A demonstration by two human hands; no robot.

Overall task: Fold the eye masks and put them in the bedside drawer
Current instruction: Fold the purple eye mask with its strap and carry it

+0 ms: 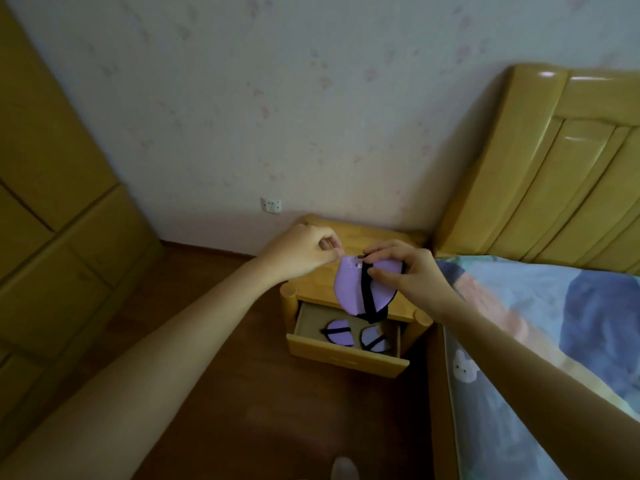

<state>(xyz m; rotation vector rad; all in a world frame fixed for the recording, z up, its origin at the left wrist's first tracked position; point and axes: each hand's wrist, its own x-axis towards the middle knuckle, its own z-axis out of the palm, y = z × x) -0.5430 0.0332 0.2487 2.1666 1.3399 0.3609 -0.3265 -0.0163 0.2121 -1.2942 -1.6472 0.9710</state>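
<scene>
A purple eye mask (pixel 349 289) with a black strap is held in the air above the wooden bedside table (pixel 311 285). My left hand (pixel 301 251) pinches its upper left corner. My right hand (pixel 405 268) grips its right side and the strap, with the mask bent in the middle. Below, the bedside drawer (pixel 346 356) is pulled out. Two folded purple eye masks lie inside it, one on the left (pixel 339 334) and one on the right (pixel 375 339).
The bed (pixel 540 327) with a patterned blue cover and a wooden headboard (pixel 554 174) stands right of the table. A wooden wardrobe (pixel 52 202) fills the left side. A wall socket (pixel 271 205) sits above the brown floor (pixel 221 410). My foot (pixel 343 469) shows at the bottom.
</scene>
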